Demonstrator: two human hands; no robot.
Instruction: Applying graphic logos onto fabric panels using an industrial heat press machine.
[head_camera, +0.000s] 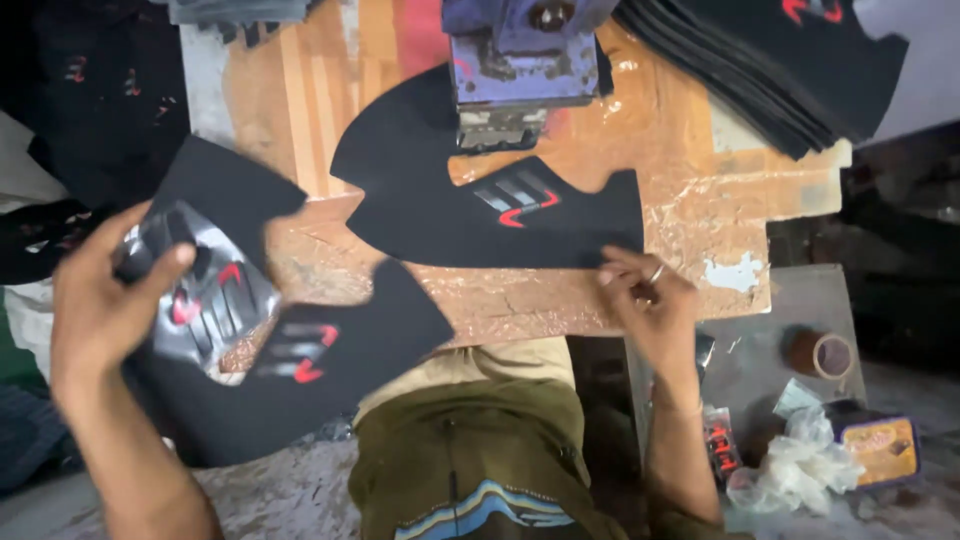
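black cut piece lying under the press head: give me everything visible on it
The black cut piece is a flat, matte, fabric-like sheet with a curved outline and a deep notch. It lies flat on the worn wooden board. Grey stripes and a red mark sit near its middle. The blue press head stands over its upper edge; whether they touch is unclear. The right hand pinches its lower right corner. It lies apart from the piece in the left hand.

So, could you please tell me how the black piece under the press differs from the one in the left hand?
The pressed piece lies flat on the wooden board; the held piece is lifted and tilted. The right hand touches the first; the left hand holds the second with a shiny transfer sheet. Both bear grey-and-red stripes.
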